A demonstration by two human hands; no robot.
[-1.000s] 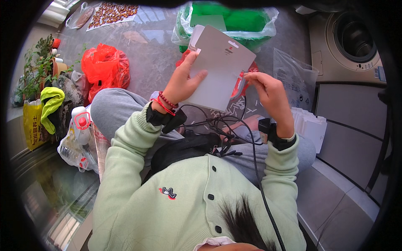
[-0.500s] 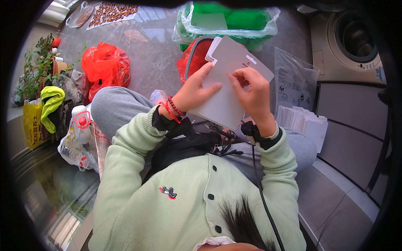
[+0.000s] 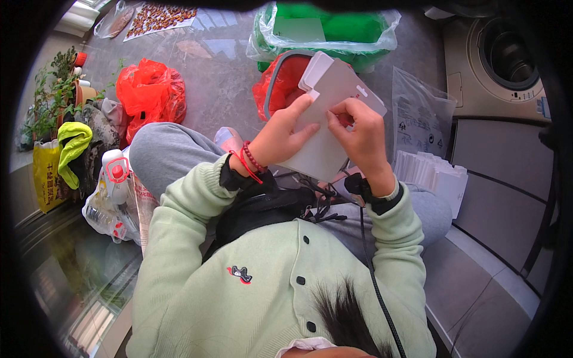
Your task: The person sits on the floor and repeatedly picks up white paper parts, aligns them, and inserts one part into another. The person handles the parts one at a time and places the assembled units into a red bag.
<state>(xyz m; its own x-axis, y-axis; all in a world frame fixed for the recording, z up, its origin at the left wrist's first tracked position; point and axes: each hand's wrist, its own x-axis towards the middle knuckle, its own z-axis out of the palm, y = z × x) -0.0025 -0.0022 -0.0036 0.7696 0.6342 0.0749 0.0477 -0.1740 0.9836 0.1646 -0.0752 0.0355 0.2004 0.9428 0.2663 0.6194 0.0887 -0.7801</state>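
Note:
A flat grey cardboard package (image 3: pixel 343 89) with a hang hole and white folded flaps is held tilted above my lap. My left hand (image 3: pixel 286 131) grips its left side, with the thumb lying across the front and the other fingers hidden behind. Over the card's face, my right hand (image 3: pixel 358 128) has thumb and forefinger pinched together near the middle. Whatever lies between those fingertips, if anything, is too small to make out.
Beyond the card stands a grey-rimmed bin (image 3: pixel 271 83) with a red bag, then a green container (image 3: pixel 358 53) lined with clear plastic. A stack of white cards (image 3: pixel 433 179) sits by my right knee. A red plastic bag (image 3: pixel 149 95) lies left, a washing machine (image 3: pixel 465 65) right.
The package has shifted slightly, and its white flaps stand further apart from the front panel. My left hand has moved a little right and down; my right fingertips are slightly lower on the card.

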